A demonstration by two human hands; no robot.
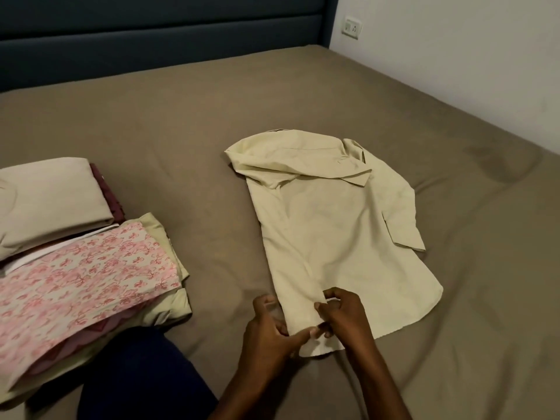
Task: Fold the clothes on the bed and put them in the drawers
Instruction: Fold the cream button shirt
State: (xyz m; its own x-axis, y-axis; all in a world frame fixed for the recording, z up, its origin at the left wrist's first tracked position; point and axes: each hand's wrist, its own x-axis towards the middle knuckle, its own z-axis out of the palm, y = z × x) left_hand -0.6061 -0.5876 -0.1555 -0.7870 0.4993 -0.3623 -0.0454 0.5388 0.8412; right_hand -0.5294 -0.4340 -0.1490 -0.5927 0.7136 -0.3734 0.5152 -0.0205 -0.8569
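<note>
A pale yellow-green shirt (333,225) lies spread on the brown bed sheet (181,131), collar end away from me, one sleeve folded across its top and the other lying along its right side. Both my hands are at its near hem. My left hand (269,324) pinches the hem's left edge, thumb on top. My right hand (342,313) grips the fabric just beside it with curled fingers. The hem's near corner curls up between the two hands.
A stack of folded clothes sits at the left: a beige folded piece (51,201) over a maroon one, and a pink floral garment (85,274) on pale green fabric. My dark blue knee (136,380) rests on the bed. A dark headboard (151,34) and white wall (454,56) bound the bed.
</note>
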